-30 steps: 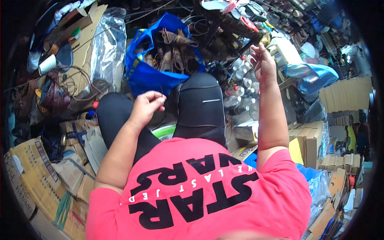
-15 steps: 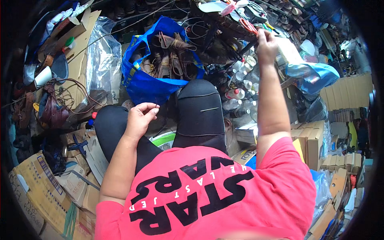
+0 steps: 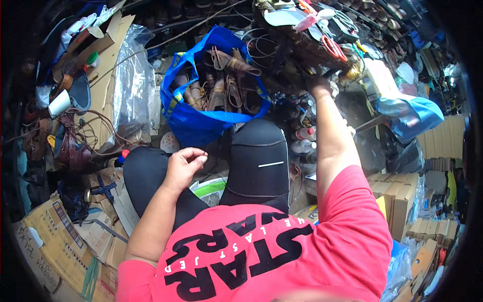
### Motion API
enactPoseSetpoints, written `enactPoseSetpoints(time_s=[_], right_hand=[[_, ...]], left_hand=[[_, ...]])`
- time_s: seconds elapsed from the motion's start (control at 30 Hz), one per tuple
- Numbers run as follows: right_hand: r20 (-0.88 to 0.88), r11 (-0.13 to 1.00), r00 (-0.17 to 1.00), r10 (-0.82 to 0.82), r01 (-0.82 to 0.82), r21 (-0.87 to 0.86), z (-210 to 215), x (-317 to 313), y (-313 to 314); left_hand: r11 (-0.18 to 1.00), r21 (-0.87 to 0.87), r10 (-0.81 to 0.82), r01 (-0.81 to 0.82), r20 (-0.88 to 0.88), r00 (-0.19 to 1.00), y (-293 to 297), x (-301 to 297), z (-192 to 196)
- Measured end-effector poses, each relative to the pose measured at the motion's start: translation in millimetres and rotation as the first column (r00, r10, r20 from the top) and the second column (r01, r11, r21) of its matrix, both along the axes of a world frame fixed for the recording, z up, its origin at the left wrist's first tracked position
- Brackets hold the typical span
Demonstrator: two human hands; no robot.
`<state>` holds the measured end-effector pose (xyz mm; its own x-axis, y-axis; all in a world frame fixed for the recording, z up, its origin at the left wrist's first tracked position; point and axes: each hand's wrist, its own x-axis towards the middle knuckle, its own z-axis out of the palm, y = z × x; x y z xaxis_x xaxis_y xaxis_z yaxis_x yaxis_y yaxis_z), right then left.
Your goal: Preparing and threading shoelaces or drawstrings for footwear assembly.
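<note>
My left hand [image 3: 184, 167] hovers over the gap between my knees, thumb and forefinger pinched together. A tiny dark tip shows at the pinch, too small to name. My right hand [image 3: 320, 86] reaches forward into the shadow under a cluttered stand. Its fingers are lost in the dark, so what they touch is hidden. Above it lie red-handled scissors [image 3: 332, 48] and a pale shoe sole-like piece [image 3: 283, 18]. In front of my knees stands a blue bag [image 3: 193, 128] with brown leather pieces [image 3: 217, 93] in it. A thin pale bar [image 3: 270, 164] shows on my black-clad right leg.
Several plastic bottles [image 3: 305, 134] stand below my right forearm. A light blue plastic bag [image 3: 410, 111] hangs at the right. Cardboard boxes [image 3: 397, 199] are stacked at the right, with another carton [image 3: 55, 231] at the left. Clear plastic sheeting [image 3: 135, 80] leans at the left.
My right hand has dropped from beside the scissors' red handles down into the shadow nearer the bag. The left hand keeps its pinch. The whole view has shifted slightly.
</note>
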<state>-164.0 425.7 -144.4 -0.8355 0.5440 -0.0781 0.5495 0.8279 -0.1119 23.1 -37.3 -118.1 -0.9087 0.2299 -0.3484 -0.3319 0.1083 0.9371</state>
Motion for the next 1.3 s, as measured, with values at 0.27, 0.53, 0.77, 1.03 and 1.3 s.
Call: enactPoseSetpoints(time_s=[0.27,0.53,0.77,1.03,1.3], right_hand=[[0.206,0.998,0.978,0.035,-0.025,-0.052,-8.7,-8.2,24.9],[0.09,0.978,0.993,0.081,-0.062,-0.201,-1.9,3.3,33.1],[-0.328,0.728,0.938,-0.111,-0.148,-0.67,27.8,111.3,-6.4],[-0.527,0.225,0.807,-0.266,-0.48,-0.848,134.8,225.8,-111.5],[-0.602,0.067,0.786,-0.141,-0.599,-0.798,166.8,241.6,-197.1]], left_hand=[[0.997,-0.083,-0.009,0.009,-0.003,1.0,-2.8,-3.5,2.1],[0.998,-0.048,0.043,-0.045,-0.037,0.998,4.3,-5.9,2.8],[0.983,-0.158,0.013,-0.095,-0.451,0.892,11.6,2.3,32.6],[0.91,0.285,-0.198,0.301,-0.339,0.92,61.7,-5.1,99.9],[0.771,0.525,-0.275,0.359,-0.235,0.933,88.4,8.3,121.1]])
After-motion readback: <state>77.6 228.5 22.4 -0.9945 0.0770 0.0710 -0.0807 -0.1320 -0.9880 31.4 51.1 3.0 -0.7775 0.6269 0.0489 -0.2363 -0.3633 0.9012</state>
